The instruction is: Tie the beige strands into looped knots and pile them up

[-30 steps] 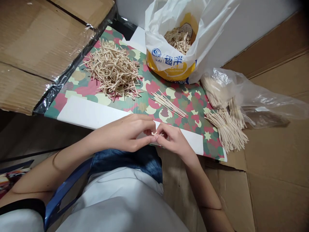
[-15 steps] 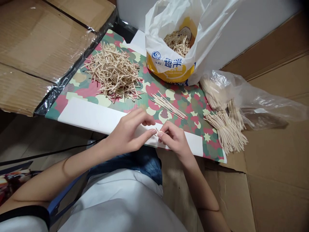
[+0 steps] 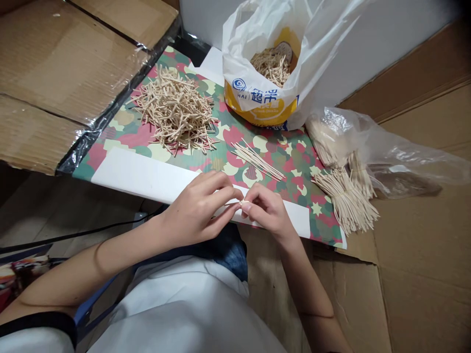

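Note:
My left hand [image 3: 208,206] is closed, its thumb and forefinger pinching a small, pale, bent strand [image 3: 242,203] over the board's white front strip. From the other side, the thumb and fingers of my right hand [image 3: 268,208] grip the same strand. Most of it is hidden by my fingertips, so its exact shape is unclear. Just beyond my hands lie several long, thin, straight pale strands [image 3: 258,161]. A heap of short, bent pale strand pieces [image 3: 178,110] sits at the back left on the camouflage-patterned board [image 3: 224,171].
A white and yellow plastic bag [image 3: 263,105] holding more short pieces stands at the back. Tied bundles of long strands [image 3: 348,198] lie at the right, beside a clear plastic bag [image 3: 397,152]. Cardboard boxes [image 3: 73,63] flank the board on the left.
My left thumb and forefinger, apart earlier, have closed on the small strand at my right fingertips. My right hand has stayed nearly still.

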`<state>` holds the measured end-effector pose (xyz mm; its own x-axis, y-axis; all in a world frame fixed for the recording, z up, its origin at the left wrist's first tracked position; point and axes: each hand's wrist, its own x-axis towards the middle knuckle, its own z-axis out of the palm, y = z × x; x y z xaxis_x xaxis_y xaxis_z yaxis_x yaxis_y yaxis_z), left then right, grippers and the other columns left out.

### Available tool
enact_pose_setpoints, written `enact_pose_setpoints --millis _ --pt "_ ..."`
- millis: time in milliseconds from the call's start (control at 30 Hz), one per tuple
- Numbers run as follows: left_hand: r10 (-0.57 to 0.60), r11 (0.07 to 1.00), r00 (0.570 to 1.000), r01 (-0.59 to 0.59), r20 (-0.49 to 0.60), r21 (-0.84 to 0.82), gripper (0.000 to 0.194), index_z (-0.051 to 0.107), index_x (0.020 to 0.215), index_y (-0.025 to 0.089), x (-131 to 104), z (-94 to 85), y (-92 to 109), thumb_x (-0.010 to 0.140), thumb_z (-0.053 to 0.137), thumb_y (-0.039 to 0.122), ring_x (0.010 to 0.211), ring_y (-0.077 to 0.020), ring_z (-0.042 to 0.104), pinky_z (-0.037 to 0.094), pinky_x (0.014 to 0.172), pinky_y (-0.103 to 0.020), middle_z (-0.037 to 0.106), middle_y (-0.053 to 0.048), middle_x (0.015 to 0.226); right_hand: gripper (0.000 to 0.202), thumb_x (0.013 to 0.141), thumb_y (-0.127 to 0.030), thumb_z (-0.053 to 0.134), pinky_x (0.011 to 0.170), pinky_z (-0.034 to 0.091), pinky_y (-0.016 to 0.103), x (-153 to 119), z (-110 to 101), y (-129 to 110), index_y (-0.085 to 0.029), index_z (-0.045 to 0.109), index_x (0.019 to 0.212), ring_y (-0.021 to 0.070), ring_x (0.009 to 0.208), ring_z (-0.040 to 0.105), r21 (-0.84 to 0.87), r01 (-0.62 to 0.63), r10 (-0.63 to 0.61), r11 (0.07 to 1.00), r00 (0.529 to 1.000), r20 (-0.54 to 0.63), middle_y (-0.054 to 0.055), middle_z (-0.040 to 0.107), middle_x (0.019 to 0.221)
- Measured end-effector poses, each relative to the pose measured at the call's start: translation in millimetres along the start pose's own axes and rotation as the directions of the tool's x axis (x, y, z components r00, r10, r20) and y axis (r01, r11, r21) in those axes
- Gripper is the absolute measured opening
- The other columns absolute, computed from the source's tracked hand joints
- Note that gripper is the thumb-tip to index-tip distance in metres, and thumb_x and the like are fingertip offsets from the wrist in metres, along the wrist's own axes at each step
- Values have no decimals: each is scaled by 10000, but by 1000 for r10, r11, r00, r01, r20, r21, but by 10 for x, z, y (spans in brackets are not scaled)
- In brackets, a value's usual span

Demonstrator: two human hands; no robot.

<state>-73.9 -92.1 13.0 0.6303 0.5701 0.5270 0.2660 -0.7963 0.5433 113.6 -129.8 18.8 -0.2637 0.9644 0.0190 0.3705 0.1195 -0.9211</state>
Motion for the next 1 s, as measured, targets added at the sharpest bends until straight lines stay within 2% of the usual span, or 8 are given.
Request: enact_pose_setpoints --millis 233,400,500,567,667,867,933,1000 --pt "-222 911 973 230 62 -343 84 643 757 111 58 39 -37 777 563 127 662 -117 502 405 633 -240 559 -29 700 148 854 -241 532 488 347 205 20 -27 24 -197 475 725 76 519 451 -256 184 -186 949 982 18 -41 498 635" --pt "-425 541 835 544 350 -641 130 651 712 107 111 98 -141 761 591 211 606 -94 496 392 577 -210 568 -6 648 138 864 -219 517 583 373 255 59 -50 116 -195 469 737 114 576 494 -561 384 -438 733 898 42 -18 547 632" --pt "-459 309 749 639 478 -705 133 649 701 114 99 153 -206 742 616 236 616 -95 512 381 576 -203 597 -3 646 118 858 -276 533 621 381 293 82 -67 164 -188 489 794 160 649 538 -697 392 -518 601 855 34 26 604 695" --pt "-474 236 717 662 511 -712 135 651 698 116 93 173 -227 729 634 247 608 -92 508 371 574 -201 598 2 638 121 859 -297 530 629 381 304 87 -82 169 -183 496 838 180 687 546 -740 388 -551 549 834 28 50 628 748" --pt "-458 241 707 682 539 -690 148 662 710 114 111 158 -223 728 640 259 615 -93 499 367 583 -202 597 2 638 87 873 -260 500 630 371 301 71 -97 130 -174 505 863 174 676 526 -748 400 -530 529 844 76 43 620 735" --pt "-371 371 690 723 621 -582 194 658 743 93 179 102 -226 760 592 274 609 -99 469 352 571 -210 575 -3 629 166 905 -196 414 587 301 293 -12 -88 -28 -167 505 769 154 624 468 -805 401 -345 438 901 261 22 561 663" --pt "-329 418 688 720 646 -554 216 654 752 87 185 102 -231 773 577 288 581 -94 446 335 542 -207 551 1 605 197 907 -193 400 574 296 284 -28 -98 -66 -172 483 729 142 593 447 -778 378 -286 502 921 264 15 530 635" --pt "-308 469 709 694 635 -547 228 646 768 89 178 102 -218 793 563 300 566 -89 437 331 522 -202 538 5 601 188 895 -186 408 563 311 261 -30 -119 -83 -175 466 717 123 567 439 -681 314 -215 662 950 228 3 514 625"
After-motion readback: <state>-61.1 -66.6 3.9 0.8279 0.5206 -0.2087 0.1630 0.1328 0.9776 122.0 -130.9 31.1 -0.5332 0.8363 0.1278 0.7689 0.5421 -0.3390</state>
